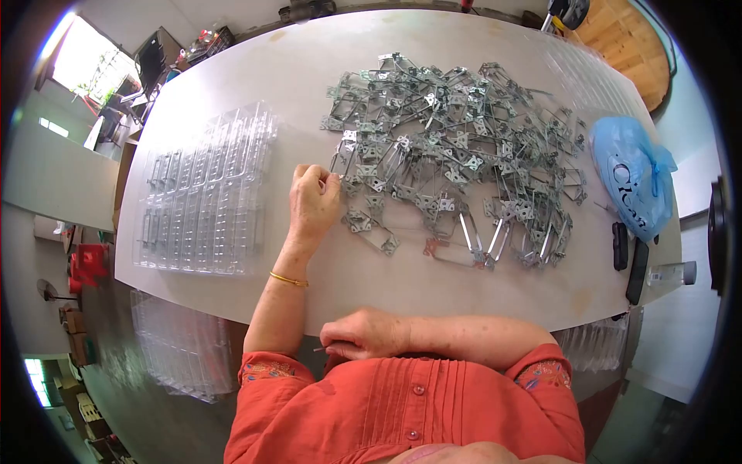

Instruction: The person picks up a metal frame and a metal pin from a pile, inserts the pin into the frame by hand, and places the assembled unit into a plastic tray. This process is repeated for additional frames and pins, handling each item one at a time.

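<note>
A heap of small metal brackets with thin rods (464,155) lies tangled across the middle of the table. My left hand (313,201) is at the heap's left edge, fingers curled and pinched together close to a bracket; what lies between the fingertips is hidden. Against my body at the table's front edge, my right hand (367,332) is closed, with a small thin tip showing beside its fingers. To the left of my left hand sits a stack of clear plastic trays (205,193) with rows of narrow slots, some of which appear to contain metal parts.
At the table's right are a blue plastic bag (630,174), a black object (620,246) and a clear bottle (671,274). More clear trays (591,73) lie at the back right. Other clear trays (182,340) stand below the table's front left edge.
</note>
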The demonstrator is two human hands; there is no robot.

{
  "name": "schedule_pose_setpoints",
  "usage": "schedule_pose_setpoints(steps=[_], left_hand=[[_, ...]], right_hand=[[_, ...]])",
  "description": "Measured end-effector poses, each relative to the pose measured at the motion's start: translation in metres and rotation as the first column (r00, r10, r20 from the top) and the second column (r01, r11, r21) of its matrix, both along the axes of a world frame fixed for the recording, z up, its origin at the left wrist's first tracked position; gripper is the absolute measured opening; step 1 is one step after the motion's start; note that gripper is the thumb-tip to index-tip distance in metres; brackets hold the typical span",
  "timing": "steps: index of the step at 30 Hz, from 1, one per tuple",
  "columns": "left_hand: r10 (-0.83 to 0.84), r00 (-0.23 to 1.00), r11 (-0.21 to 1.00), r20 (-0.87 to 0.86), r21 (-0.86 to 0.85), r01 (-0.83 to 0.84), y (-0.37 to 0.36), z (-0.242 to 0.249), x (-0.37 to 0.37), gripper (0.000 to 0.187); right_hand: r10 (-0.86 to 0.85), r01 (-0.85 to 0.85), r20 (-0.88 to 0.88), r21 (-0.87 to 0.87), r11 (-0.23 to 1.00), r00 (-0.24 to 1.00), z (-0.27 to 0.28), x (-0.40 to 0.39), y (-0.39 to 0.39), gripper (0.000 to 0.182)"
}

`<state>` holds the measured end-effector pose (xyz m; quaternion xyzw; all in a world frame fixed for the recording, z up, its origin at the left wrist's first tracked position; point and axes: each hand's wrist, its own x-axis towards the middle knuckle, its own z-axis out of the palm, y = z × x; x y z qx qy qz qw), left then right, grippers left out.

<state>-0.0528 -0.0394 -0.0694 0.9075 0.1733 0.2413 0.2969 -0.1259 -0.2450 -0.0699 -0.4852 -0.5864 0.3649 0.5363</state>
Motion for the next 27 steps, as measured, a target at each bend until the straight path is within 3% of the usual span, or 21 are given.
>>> schedule_pose_setpoints(steps=[2, 4, 8, 10, 17, 19, 20, 22, 23, 25, 27], left_hand=[[0.021, 0.997, 1.000, 0.074, 0.006, -0.021, 0.005, -0.003, -0.001, 0.020], [0.045, 0.998, 0.968, 0.043, -0.248, -0.033, 0.007, 0.003, -0.003, 0.016], [-0.062, 0.993, 0.971, 0.096, -0.223, 0.082, -0.002, 0.020, -0.011, 0.013], [-0.192, 0.970, 0.953, 0.152, -0.209, 0.221, -0.005, 0.024, -0.013, 0.010], [-0.168, 0.950, 0.913, 0.264, -0.321, 0.251, 0.001, 0.020, -0.014, 0.007], [-0.204, 0.908, 0.542, 0.365, -0.730, 0.416, 0.001, 0.029, -0.017, 0.011], [-0.202, 0.907, 0.542, 0.370, -0.729, 0.418, 0.004, 0.028, -0.017, 0.011], [-0.287, 0.802, 0.063, 0.524, -0.825, 0.561, 0.011, 0.023, -0.018, 0.013], [-0.283, 0.800, 0.063, 0.529, -0.822, 0.566, 0.012, 0.021, -0.018, 0.013], [-0.278, 0.770, -0.123, 0.574, -0.817, 0.564, 0.010, 0.019, -0.019, 0.012], [-0.270, 0.755, -0.164, 0.597, -0.802, 0.575, 0.009, 0.021, -0.019, 0.011]], right_hand=[[-0.005, 0.004, -0.016, -0.009, 1.000, 1.000, 0.001, 0.000, 0.001, 0.014], [0.000, 0.000, -0.016, -0.015, 1.000, 1.000, 0.002, 0.001, 0.001, 0.013], [-0.013, 0.013, -0.019, -0.022, 1.000, 1.000, -0.002, -0.001, 0.001, 0.013], [-0.013, 0.012, -0.021, -0.041, 0.999, 1.000, -0.001, -0.001, 0.002, 0.012], [0.001, -0.012, -0.089, -0.129, 0.992, 0.996, 0.010, 0.005, 0.001, 0.011], [-0.014, -0.001, -0.120, -0.122, 0.993, 0.993, 0.006, 0.004, 0.001, 0.011], [-0.030, 0.012, -0.156, -0.116, 0.993, 0.987, 0.005, 0.003, 0.001, 0.011], [-0.044, 0.011, -0.213, -0.151, 0.988, 0.976, 0.007, 0.004, 0.001, 0.009], [-0.063, 0.012, -0.274, -0.184, 0.983, 0.960, 0.007, 0.004, 0.001, 0.008], [-0.078, 0.020, -0.321, -0.181, 0.983, 0.944, 0.003, 0.006, 0.002, 0.007], [-0.093, 0.028, -0.368, -0.180, 0.983, 0.925, 0.005, 0.007, 0.001, 0.005]])
